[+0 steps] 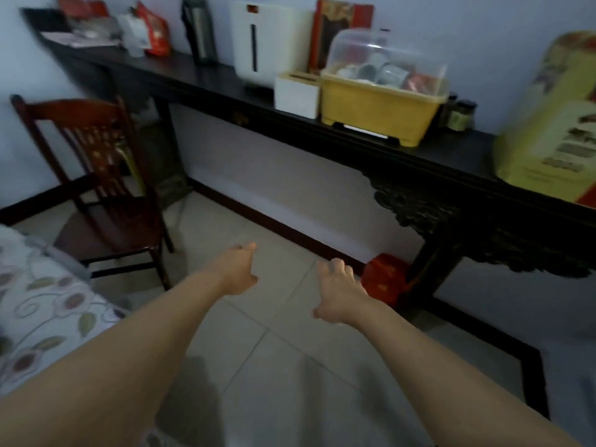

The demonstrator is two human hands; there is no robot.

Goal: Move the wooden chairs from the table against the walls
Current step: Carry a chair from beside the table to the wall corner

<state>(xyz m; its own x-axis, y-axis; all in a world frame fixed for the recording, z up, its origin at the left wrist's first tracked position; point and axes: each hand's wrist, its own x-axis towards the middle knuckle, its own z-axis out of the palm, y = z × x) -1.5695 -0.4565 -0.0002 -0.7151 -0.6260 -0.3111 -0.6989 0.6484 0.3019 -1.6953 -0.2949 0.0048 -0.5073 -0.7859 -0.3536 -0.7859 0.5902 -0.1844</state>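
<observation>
A dark red wooden chair (96, 188) with a slatted back stands at the left, near the corner of the room, its seat toward the cloth-covered table (38, 304) at the lower left. Both my arms reach forward over the tiled floor. My left hand (238, 272) is empty with loose fingers, to the right of the chair and not touching it. My right hand (338, 293) is empty too, fingers spread, above the floor near the wall.
A long dark carved console table (419, 162) runs along the far wall, carrying a yellow bin with clear lid (380, 101), a white appliance (267, 43), a thermos (198, 30) and a yellow box (554, 124). A red box (385, 279) sits on the floor by its leg.
</observation>
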